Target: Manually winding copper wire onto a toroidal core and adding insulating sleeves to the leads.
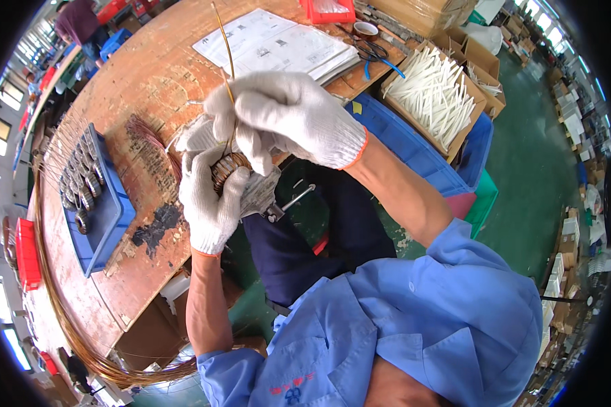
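Observation:
White knitted gloves cover both of my hands. My left hand (210, 197) is closed around a ring-shaped coil (228, 169) wound with copper-coloured wire, near the table's front edge. Above it, my right hand (302, 115) pinches a stiff copper-coloured wire (222, 34), which rises from the coil and sticks up past my fingers. Part of the coil is hidden by my left fingers and thumb. Just under the coil, a metal vise (273, 212) with a bar handle sits at the table edge, partly covered by my hands.
Left on the worn wooden table (115, 298) is a blue bin (119, 217) of wound coils; a long copper wire bundle (68, 325) curves around it. Papers (271, 42), blue-handled pliers (380, 60) and a box of white strips (434, 95) lie beyond my right hand.

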A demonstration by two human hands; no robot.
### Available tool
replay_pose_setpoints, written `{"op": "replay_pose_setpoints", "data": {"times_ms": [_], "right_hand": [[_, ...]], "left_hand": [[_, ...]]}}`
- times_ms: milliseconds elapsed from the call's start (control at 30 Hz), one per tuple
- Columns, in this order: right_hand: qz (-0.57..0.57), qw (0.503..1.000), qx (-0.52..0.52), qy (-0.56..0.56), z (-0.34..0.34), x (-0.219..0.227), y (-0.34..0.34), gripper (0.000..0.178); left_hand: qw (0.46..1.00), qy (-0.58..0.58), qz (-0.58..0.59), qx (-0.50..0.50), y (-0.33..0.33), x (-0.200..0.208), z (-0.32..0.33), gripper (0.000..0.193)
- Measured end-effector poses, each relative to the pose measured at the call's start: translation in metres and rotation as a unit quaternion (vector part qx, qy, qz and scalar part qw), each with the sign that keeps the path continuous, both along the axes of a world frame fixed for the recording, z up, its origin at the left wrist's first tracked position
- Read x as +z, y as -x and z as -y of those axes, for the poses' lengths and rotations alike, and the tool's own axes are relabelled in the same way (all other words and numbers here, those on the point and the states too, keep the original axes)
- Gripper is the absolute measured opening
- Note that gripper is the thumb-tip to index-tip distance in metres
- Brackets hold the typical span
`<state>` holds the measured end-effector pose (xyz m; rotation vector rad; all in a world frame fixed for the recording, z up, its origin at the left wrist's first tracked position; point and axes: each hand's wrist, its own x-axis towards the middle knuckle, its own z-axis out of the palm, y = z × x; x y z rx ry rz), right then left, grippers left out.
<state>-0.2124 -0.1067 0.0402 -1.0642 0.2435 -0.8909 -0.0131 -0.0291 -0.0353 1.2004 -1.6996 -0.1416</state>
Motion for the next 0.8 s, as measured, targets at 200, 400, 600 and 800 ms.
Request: {"op": "replay_pose_setpoints", "data": {"times_ms": [200,400,600,800], "right_hand": [[-0.137,0.982,0.071,0.109,0.016,-0.003,-0.004,0.024],[-0.176,0.969,0.073,0.16,0.023,-0.004,-0.005,0.022],[-0.087,0.987,0.095,0.097,0.023,0.002,0.002,0.022],[-0.007,0.994,-0.043,0.103,0.018,-0.008,-0.017,0.013]], "left_hand": [[1.0,0.016,-0.002,-0.018,-0.001,-0.001,0.004,0.037],[1.0,-0.013,-0.015,-0.003,-0.001,-0.004,0.001,0.037],[1.0,0.001,0.008,0.002,-0.001,0.002,0.001,0.04],[1.0,-0.005,-0.003,0.001,0.0,0.001,-0.001,0.038]]}}
